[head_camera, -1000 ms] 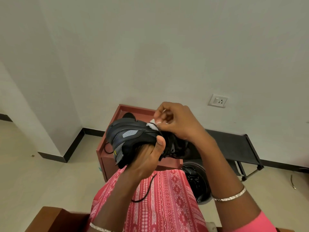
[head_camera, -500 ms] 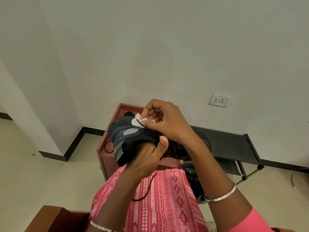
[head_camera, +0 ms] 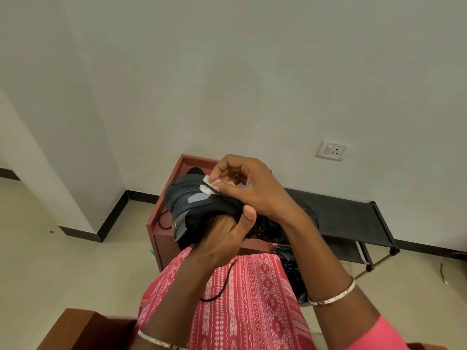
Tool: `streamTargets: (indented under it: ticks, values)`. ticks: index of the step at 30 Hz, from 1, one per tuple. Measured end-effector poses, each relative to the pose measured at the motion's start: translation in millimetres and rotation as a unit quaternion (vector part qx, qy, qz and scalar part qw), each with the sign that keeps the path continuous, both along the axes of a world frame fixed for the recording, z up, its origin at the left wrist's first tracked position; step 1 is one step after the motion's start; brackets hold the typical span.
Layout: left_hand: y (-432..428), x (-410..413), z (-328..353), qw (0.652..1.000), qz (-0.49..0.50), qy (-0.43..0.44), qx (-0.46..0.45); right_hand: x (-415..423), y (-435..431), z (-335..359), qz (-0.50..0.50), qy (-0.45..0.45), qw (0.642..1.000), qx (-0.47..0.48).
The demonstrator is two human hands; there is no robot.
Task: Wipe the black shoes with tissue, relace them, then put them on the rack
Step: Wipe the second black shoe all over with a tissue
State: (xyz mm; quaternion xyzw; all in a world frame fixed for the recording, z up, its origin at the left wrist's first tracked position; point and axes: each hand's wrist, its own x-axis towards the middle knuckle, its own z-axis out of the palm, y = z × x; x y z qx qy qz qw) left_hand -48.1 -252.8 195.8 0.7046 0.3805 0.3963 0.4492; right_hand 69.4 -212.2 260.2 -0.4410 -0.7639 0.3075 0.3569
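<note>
Your right hand [head_camera: 252, 190] & wrist hide most of what's behind: a dark heap [head_camera: 270, 229], maybe another sneaker, on the red box [head_camera: 161, 223], w/ the black rack [head_camera: 353, 215] to its right along the wall. Right fingers are curled, pinching the white tissue [head_camera: 208, 186] against the black shoe [head_camera: 192, 205]. Left hand [head_camera: 222, 238] grips it, fingers inside, thumb outside on the rim. It's above your lap, under the right hand; a loose lace [head_camera: 223, 284] dangles below.
</note>
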Motion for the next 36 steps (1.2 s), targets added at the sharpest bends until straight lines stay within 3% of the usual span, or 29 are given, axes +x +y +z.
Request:
streamTargets:
  ticks: [6, 9, 13, 17, 26, 33, 36]
  values:
    - [1.8, -8.0, -2.8, 1.0, -0.008, -0.011, -0.012, 52.2, 5.6, 3.8, -0.009, -0.108, 0.989, -0.098]
    - [-2.0, -5.6, 0.3, 1.0, -0.009, -0.003, -0.012, 60.6, 2.8, 6.1, -0.009, -0.159, 0.982, -0.1]
    - [-2.8, 0.7, 2.2, 1.0, -0.017, 0.017, 0.016, 32.5, -4.7, 6.3, 0.018, -0.067, 0.994, -0.083]
    - [-0.8, -3.6, 3.1, 0.997, -0.002, 0.037, 0.065, 11.7, -12.8, -5.1, 0.003, -0.008, 1.0, -0.007]
    - [1.4, -9.5, 3.2, 1.0, 0.01, 0.003, 0.019, 59.0, -9.9, 3.5, -0.074, -0.177, 0.98, -0.053]
    - [-4.4, -2.5, 1.6, 1.0, -0.026, -0.008, 0.011, 8.6, -20.6, 7.7, 0.023, -0.067, 0.997, 0.011]
    - [-1.9, -5.5, 2.0, 1.0, -0.008, -0.024, 0.017, 23.3, -21.2, 3.0, 0.018, -0.066, 0.998, -0.016]
